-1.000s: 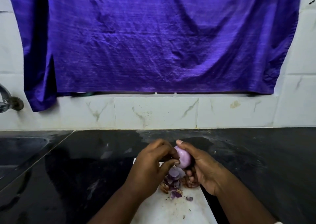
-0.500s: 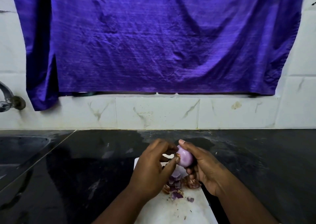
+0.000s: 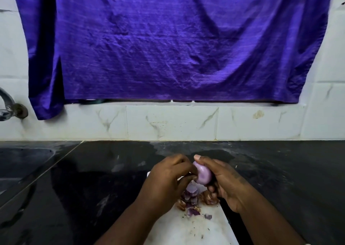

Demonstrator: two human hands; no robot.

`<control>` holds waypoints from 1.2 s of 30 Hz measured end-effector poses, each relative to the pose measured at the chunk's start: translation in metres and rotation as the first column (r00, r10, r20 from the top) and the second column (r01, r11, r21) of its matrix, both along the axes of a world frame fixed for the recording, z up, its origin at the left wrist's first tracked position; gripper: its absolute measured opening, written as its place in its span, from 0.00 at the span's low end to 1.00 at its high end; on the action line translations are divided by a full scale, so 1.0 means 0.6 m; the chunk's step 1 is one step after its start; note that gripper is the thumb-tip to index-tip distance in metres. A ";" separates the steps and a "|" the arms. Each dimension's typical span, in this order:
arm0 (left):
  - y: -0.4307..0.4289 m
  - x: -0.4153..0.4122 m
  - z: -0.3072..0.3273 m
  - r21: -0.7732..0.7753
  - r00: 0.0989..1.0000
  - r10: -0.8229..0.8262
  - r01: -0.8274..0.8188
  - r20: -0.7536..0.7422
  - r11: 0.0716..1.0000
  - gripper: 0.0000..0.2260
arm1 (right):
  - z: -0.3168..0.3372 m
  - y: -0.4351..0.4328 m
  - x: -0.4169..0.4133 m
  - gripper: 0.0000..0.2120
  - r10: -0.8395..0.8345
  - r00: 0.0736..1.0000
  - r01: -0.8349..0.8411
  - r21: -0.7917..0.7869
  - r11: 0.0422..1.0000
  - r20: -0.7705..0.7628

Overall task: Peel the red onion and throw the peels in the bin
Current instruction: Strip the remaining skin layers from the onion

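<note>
A small pale-purple peeled red onion is held above a white cutting board. My right hand grips it from the right, thumb over its top. My left hand pinches at the onion's left side with its fingertips; what it pinches is hidden. A pile of purple and brown peels lies on the board just below the onion. No bin is in view.
The board lies on a black stone counter. A sink and a tap are at the far left. A white tiled wall and a purple cloth stand behind the counter.
My left fingers have shifted along the onion's left side and closed in on it. The onion has stayed in my right hand, turned slightly.
</note>
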State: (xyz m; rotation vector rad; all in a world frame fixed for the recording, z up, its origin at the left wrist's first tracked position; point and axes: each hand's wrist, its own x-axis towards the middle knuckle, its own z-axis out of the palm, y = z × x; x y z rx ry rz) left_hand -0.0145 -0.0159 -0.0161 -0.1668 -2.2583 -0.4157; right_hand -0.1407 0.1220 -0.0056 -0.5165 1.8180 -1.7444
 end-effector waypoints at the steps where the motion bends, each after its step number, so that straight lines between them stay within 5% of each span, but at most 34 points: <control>1: 0.002 0.001 0.002 -0.030 1.000 0.008 -0.008 0.024 1.000 0.03 | -0.001 0.000 -0.002 0.32 0.000 1.000 0.000 0.009 1.000 -0.004; 9: 0.003 -0.003 -0.002 -0.110 0.976 0.093 -0.073 0.197 0.991 0.08 | 0.003 0.005 -0.016 0.23 -0.031 0.990 0.037 -0.043 0.998 0.138; 11: 0.004 0.000 -0.002 0.013 0.986 0.084 -0.086 0.142 0.996 0.03 | 0.005 0.007 -0.020 0.24 -0.040 0.987 0.049 -0.056 0.997 0.154; 16: 0.008 -0.001 -0.006 0.184 0.991 0.100 -0.116 0.090 0.976 0.15 | -0.003 -0.003 -0.007 0.31 0.018 0.997 -0.010 -0.100 0.995 0.078; 24: 0.013 -0.003 -0.010 0.219 0.990 0.133 -0.141 0.052 0.966 0.07 | -0.007 -0.008 -0.007 0.41 0.069 0.995 -0.058 -0.146 0.988 0.074; 36: 0.015 -0.004 0.001 0.065 0.959 0.282 -0.281 -0.014 0.958 0.10 | -0.009 -0.011 -0.003 0.39 0.079 0.993 -0.063 -0.172 0.983 0.091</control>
